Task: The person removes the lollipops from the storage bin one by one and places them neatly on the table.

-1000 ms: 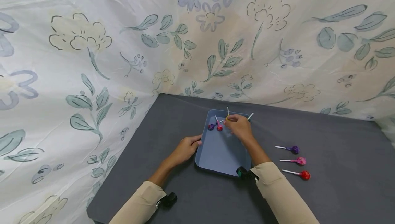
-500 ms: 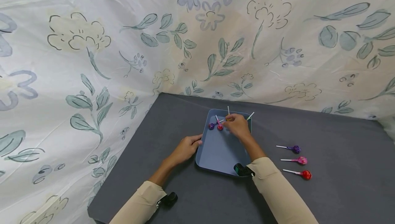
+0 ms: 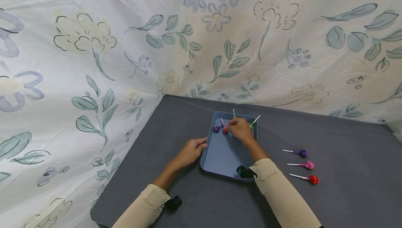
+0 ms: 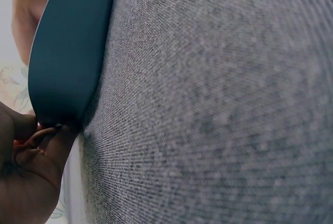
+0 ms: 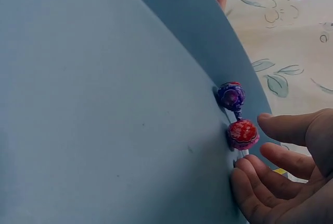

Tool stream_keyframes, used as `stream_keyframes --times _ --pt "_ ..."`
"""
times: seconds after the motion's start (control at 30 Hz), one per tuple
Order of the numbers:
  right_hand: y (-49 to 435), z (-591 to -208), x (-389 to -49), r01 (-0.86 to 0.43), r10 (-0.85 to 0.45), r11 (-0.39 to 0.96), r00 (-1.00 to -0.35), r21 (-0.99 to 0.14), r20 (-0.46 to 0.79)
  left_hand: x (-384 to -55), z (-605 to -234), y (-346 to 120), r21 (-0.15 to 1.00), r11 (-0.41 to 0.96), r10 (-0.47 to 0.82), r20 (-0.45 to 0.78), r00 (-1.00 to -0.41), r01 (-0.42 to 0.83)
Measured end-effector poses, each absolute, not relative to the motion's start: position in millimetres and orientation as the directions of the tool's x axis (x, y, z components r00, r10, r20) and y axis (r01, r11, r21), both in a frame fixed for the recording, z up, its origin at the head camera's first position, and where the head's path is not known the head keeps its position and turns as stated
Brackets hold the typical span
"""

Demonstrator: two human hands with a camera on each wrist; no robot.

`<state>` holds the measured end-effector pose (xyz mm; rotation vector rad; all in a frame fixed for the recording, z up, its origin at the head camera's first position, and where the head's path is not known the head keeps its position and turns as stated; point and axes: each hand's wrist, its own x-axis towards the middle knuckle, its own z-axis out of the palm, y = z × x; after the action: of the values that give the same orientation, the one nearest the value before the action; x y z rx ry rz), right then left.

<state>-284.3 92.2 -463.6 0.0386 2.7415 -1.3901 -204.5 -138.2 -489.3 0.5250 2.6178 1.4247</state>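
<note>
My left hand (image 3: 189, 153) grips the left rim of a blue tray (image 3: 220, 158), thumb above and fingers at the edge. Over the tray's far half is my right hand (image 3: 241, 129), its thumb and fingers spread beside a red-and-pink lollipop (image 5: 243, 134). In the right wrist view a gap shows between thumb and forefinger, and I see no firm hold. A purple lollipop (image 5: 231, 96) lies right by the red-and-pink one. Beyond the hand a white lollipop stick (image 3: 233, 113) stands up, its head hidden. A green lollipop (image 3: 251, 126) leans on the tray's far right corner.
Right of the tray, on the dark grey tabletop (image 3: 345, 144), lie a purple lollipop (image 3: 303, 153), a pink lollipop (image 3: 309, 165) and a red lollipop (image 3: 313, 179) in a column, sticks leftward. Floral cloth (image 3: 201, 46) hangs behind and at the left.
My right hand has moved slightly left and nearer, away from the yellow lollipop and up to the red-and-pink one. More of the green lollipop now shows. My left hand stays on the tray.
</note>
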Motion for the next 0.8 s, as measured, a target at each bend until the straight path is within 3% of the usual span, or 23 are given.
stream_keyframes --times 0.8 --pt "87.3 -469.4 -285.7 0.006 -0.029 0.598 -0.999 -0.802 -0.030 -203.9 -488.9 -139.6 0.843 0.475 0.365 0.073 -0.928 0.253"
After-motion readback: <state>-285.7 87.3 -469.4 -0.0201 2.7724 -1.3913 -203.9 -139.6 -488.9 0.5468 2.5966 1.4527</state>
